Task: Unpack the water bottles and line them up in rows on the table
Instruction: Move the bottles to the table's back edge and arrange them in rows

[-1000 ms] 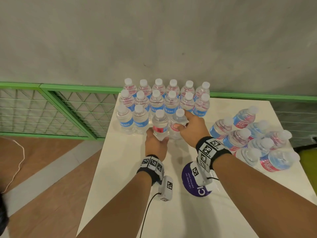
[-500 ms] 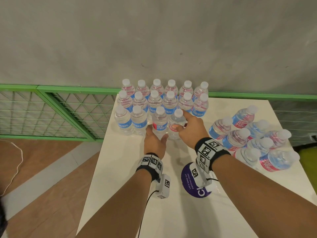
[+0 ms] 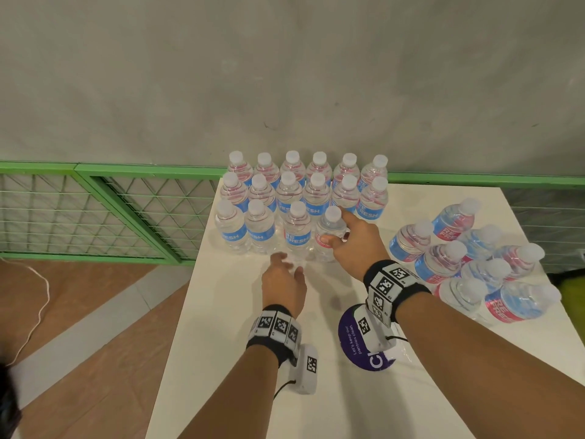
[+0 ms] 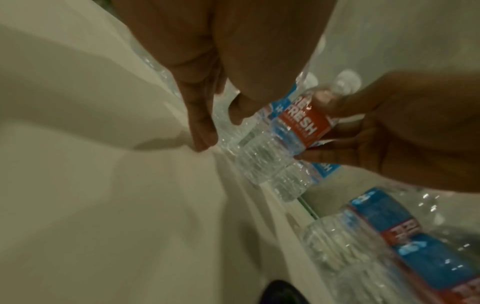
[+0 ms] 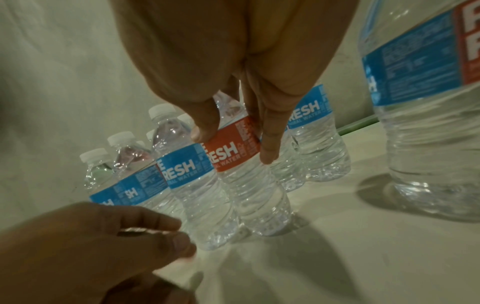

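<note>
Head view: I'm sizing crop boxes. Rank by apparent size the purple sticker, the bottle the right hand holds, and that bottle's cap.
1. purple sticker, partly hidden and nearer the lens, so its lead is unsure.
2. bottle in the right hand.
3. cap.

Grey wall, green mesh fence, wood floor.

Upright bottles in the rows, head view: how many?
16 upright bottles: six in the back row, six in the middle, four in the front, the rightmost in the right hand. The pile at right is not counted.
</note>
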